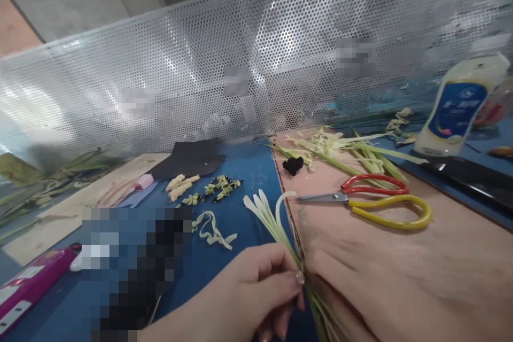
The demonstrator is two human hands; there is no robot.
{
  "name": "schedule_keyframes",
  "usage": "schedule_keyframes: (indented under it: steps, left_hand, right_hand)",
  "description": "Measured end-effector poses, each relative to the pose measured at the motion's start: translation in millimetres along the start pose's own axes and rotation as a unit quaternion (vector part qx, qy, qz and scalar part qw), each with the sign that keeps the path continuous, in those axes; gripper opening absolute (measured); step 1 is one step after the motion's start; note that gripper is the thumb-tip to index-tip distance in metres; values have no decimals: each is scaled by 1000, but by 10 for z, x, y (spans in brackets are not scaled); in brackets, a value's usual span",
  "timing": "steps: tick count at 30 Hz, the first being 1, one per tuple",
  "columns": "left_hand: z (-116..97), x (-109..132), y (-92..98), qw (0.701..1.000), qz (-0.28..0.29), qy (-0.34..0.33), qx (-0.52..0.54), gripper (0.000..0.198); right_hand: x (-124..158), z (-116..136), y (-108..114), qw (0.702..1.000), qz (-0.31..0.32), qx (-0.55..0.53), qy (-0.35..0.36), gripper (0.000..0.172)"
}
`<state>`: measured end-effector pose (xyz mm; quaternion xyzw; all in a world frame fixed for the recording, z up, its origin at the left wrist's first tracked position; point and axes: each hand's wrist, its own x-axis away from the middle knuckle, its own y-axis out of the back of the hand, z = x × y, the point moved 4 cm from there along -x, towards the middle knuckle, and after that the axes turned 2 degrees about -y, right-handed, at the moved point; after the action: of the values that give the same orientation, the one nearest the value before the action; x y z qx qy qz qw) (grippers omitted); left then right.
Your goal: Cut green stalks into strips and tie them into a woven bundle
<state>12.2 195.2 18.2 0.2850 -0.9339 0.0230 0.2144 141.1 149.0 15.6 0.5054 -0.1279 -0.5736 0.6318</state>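
A thin bundle of pale green leaf strips (276, 224) with whitish, fanned tips runs down between my hands. My left hand (260, 283) is closed on it, thumb and forefinger pinching the strips. My right hand (360, 283) lies against the other side of the bundle, its fingers bent in around the darker green lower part; its fingertips are partly hidden. Just beyond my right hand, scissors (345, 199) with one red and one yellow handle rest on the pinkish board (449, 256), blades pointing left. One curled strip end reaches close to the blade tips.
Leaf scraps (332, 144) and a black crumpled piece (293, 165) lie on the board. Pale curled strips (214, 232), small green clusters (220, 187) and black paper (188, 157) are on the blue table. A bottle (457, 107) stands right; a purple tool (32, 283) lies left. A perforated screen (192, 64) rises behind.
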Motion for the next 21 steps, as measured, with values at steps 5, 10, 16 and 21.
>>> schedule_keyframes:
  steps: [5, 10, 16, 21]
  left_hand:
    - [-34, 28, -53, 993, 2, -45, -107, 23]
    - [-114, 84, -73, 968, -23, -93, -233, 17]
    - [-149, 111, -57, 948, -35, -103, -299, 19]
    - [-157, 90, -29, 939, -30, -128, -316, 18]
  right_hand:
    - [15, 1, -29, 1000, 5, -5, -19, 15]
    - [19, 33, -38, 999, 4, 4, -38, 16]
    - [20, 40, -16, 999, 12, 16, -37, 14]
    - [28, 5, -26, 999, 24, 34, -33, 14]
